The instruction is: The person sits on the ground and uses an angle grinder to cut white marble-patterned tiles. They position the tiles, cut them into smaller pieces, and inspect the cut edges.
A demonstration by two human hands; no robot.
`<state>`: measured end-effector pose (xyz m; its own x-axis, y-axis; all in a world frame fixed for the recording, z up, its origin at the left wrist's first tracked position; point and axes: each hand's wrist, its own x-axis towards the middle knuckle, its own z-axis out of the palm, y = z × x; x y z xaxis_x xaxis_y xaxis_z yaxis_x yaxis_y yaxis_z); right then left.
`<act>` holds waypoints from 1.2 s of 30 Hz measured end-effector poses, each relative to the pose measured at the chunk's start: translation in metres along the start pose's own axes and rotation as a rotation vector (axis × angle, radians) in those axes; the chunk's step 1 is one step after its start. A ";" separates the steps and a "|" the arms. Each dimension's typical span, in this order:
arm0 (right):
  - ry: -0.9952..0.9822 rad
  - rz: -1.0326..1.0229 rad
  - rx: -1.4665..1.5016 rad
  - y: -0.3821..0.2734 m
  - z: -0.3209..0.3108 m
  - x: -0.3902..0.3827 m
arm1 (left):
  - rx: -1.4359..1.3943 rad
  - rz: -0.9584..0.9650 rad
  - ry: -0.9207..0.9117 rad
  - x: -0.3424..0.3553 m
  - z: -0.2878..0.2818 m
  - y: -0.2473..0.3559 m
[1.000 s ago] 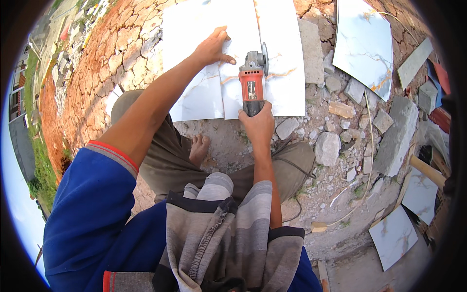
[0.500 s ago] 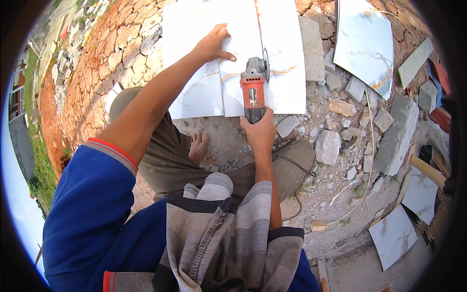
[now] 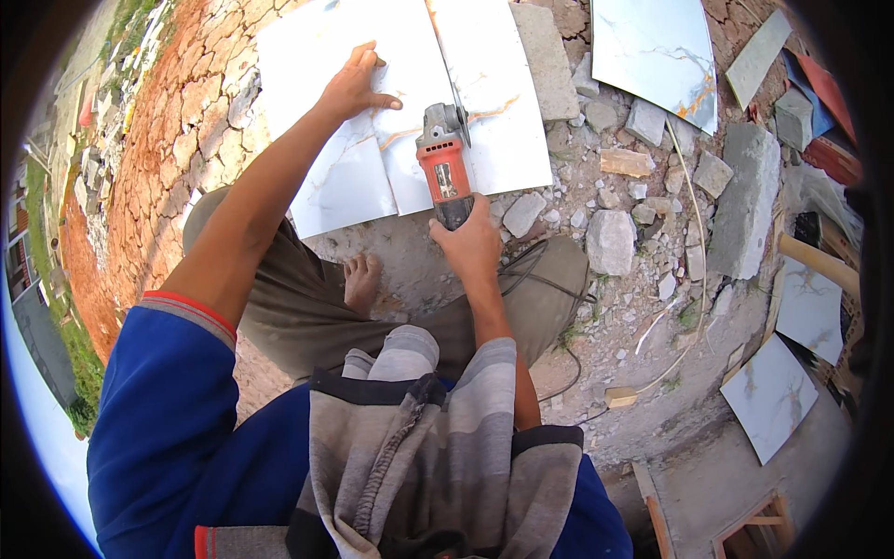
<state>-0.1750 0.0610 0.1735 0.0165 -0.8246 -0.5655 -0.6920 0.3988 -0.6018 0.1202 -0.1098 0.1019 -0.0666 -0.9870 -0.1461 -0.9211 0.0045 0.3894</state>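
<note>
My right hand [image 3: 473, 240] is wrapped round the dark rear end of a red and grey angle grinder [image 3: 443, 170]. Its thin disc [image 3: 463, 127] stands upright on the grinder's right side, in line with a dark straight line across a glossy white marbled tile [image 3: 498, 93]. Whether the disc is spinning cannot be made out. My left hand [image 3: 358, 86] rests on the white tile surface left of the grinder, thumb and fingers apart, holding nothing. Another tile piece [image 3: 340, 191] lies along the near left, with an edge between it and the middle part.
Broken concrete chunks [image 3: 611, 242] and a grey slab [image 3: 745, 200] lie to the right. Another marbled tile [image 3: 654, 56] is at the upper right, with a smaller piece [image 3: 771, 396] below. A dark cord [image 3: 570, 373] runs beside my right knee. Cracked red soil [image 3: 200, 102] spreads left.
The whole view has shifted and turned a little, so the tiles and grinder sit farther left. My right hand keeps its grip, and my left hand stays on the tile.
</note>
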 end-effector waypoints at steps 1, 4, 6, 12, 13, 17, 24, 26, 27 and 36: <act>-0.005 -0.009 0.012 0.001 0.000 0.000 | 0.010 -0.021 -0.010 0.000 0.000 0.000; 0.084 -0.053 -0.013 0.006 0.004 -0.002 | 0.031 -0.054 -0.039 0.000 0.000 0.003; 0.095 -0.081 0.024 0.010 0.007 -0.004 | 0.044 -0.033 -0.011 -0.002 -0.001 0.004; 0.077 -0.075 0.028 0.018 0.006 -0.011 | 0.062 0.002 -0.058 0.001 -0.005 0.003; 0.076 -0.085 0.018 0.019 0.005 -0.012 | 0.068 0.000 -0.088 0.002 -0.006 0.004; 0.093 -0.097 -0.029 0.023 0.006 -0.018 | 0.162 -0.019 -0.083 0.003 -0.012 0.019; 0.066 -0.066 -0.048 0.030 0.002 -0.030 | 0.361 -0.111 -0.233 0.007 -0.030 0.051; 0.062 -0.060 -0.050 0.031 -0.001 -0.032 | 0.374 -0.116 -0.271 0.009 -0.032 0.054; 0.061 -0.063 -0.053 0.031 -0.002 -0.033 | 0.386 -0.123 -0.273 0.010 -0.032 0.055; 0.049 0.004 -0.033 0.036 -0.005 -0.045 | 0.402 -0.115 -0.288 0.012 -0.028 0.052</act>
<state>-0.2043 0.1106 0.1798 -0.0209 -0.8422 -0.5387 -0.7151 0.3892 -0.5806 0.0821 -0.1256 0.1458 -0.0066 -0.9007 -0.4343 -0.9998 0.0152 -0.0163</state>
